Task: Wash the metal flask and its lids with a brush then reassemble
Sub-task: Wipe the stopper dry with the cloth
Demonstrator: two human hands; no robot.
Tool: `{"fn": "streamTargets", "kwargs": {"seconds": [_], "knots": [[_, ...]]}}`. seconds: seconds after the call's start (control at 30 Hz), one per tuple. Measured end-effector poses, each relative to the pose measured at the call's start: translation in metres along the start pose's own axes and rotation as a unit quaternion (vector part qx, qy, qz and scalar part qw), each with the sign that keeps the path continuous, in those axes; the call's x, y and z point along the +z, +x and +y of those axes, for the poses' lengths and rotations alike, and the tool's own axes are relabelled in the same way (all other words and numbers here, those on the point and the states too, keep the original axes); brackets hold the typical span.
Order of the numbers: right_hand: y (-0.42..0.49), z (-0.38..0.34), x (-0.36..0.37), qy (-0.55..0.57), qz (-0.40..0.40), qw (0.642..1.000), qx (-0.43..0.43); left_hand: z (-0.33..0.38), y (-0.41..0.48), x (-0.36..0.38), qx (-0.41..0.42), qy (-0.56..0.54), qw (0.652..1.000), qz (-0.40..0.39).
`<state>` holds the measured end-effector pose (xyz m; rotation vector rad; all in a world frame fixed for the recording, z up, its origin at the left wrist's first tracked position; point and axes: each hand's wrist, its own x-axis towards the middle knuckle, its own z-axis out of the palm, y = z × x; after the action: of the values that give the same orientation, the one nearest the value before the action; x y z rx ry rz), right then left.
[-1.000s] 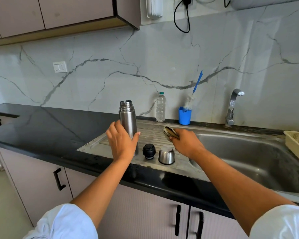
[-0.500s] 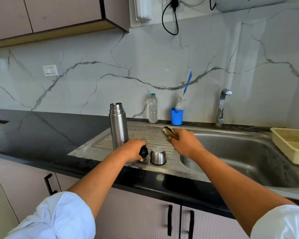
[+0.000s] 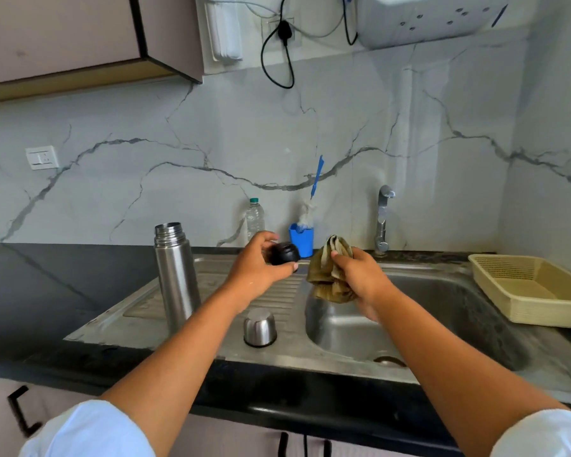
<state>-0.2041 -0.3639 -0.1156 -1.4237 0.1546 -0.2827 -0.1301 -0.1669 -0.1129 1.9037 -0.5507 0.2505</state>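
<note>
I read this as the wiping step on the lids, with reassembly not yet begun. The left hand (image 3: 261,268) has thumb and fingers clamped round the black stopper (image 3: 284,253), held in the air above the basin's (image 3: 459,311) left rim. The right hand (image 3: 360,278) has its fingers closed on a bunched olive cloth (image 3: 330,275) over the basin's left end, just beside the stopper; I cannot tell whether they touch. The flask (image 3: 175,275) stands upright and open-mouthed well left of the basin. The steel cup lid (image 3: 259,326) sits mouth-down between flask and basin.

Next I would bring cloth and stopper together over the basin, pinching firmly, since the stopper looks smooth.

Open room lies above the basin. Behind it, the brush (image 3: 317,174) in its blue holder (image 3: 302,240) and the tap (image 3: 383,222) crowd the back edge. A basket (image 3: 524,291) sits at its right rim.
</note>
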Motion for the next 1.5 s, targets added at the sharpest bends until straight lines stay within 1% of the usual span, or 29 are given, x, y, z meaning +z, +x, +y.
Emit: {"fn": "streamTargets", "kwargs": {"seconds": [0.1,0.17,0.2,0.3,0.33,0.37,0.4,0.5,0.6,0.7,0.8,0.93,1.03,1.17,1.27,1.37,1.43,1.5], "knots": [[0.007,-0.009,-0.028,0.121,-0.019,0.992,0.017,0.011,0.011,0.051,-0.04,-0.14,0.989,0.005],[0.014,-0.011,-0.047,0.178,-0.019,0.984,0.027,0.02,0.017,0.081,-0.068,-0.24,0.968,-0.001],[0.019,-0.01,-0.058,0.205,-0.018,0.978,0.032,0.024,0.019,0.094,-0.082,-0.293,0.952,-0.014],[0.035,-0.002,-0.083,0.26,-0.021,0.965,0.033,0.027,0.026,0.123,-0.124,-0.446,0.885,-0.047],[0.038,0.002,-0.09,0.266,-0.02,0.963,0.029,0.025,0.03,0.129,-0.13,-0.471,0.871,-0.053],[0.042,0.007,-0.096,0.271,-0.02,0.962,0.024,0.023,0.032,0.136,-0.131,-0.482,0.864,-0.061],[0.045,0.012,-0.103,0.272,-0.019,0.962,0.017,0.019,0.035,0.142,-0.13,-0.481,0.865,-0.063],[0.053,0.028,-0.117,0.252,-0.01,0.967,-0.014,0.01,0.04,0.156,-0.123,-0.45,0.883,-0.058],[0.059,0.033,-0.124,0.185,-0.013,0.981,-0.048,-0.003,0.042,0.168,-0.103,-0.396,0.911,-0.048],[0.061,0.035,-0.122,0.097,-0.032,0.991,-0.084,-0.014,0.046,0.178,-0.065,-0.336,0.938,-0.052],[0.06,0.04,-0.113,-0.028,-0.048,0.99,-0.127,-0.018,0.049,0.179,-0.042,-0.33,0.941,-0.057],[0.063,0.045,-0.106,-0.1,-0.057,0.983,-0.144,-0.022,0.05,0.176,-0.01,-0.31,0.948,-0.078],[0.065,0.047,-0.104,-0.089,-0.06,0.986,-0.124,-0.023,0.045,0.176,0.008,-0.256,0.962,-0.095],[0.061,0.042,-0.105,-0.029,-0.025,0.993,-0.108,-0.018,0.04,0.176,0.042,-0.198,0.974,-0.102],[0.06,0.041,-0.109,0.015,0.001,0.999,-0.051,-0.016,0.038,0.18,0.066,-0.139,0.98,-0.126],[0.058,0.04,-0.11,0.02,0.029,0.999,0.009,-0.017,0.035,0.184,0.085,-0.087,0.982,-0.144],[0.056,0.038,-0.11,0.03,0.043,0.998,0.029,-0.016,0.033,0.185,0.089,-0.072,0.982,-0.153],[0.057,0.038,-0.111,0.028,0.056,0.997,0.034,-0.014,0.032,0.184,0.114,-0.009,0.982,-0.149]]}}
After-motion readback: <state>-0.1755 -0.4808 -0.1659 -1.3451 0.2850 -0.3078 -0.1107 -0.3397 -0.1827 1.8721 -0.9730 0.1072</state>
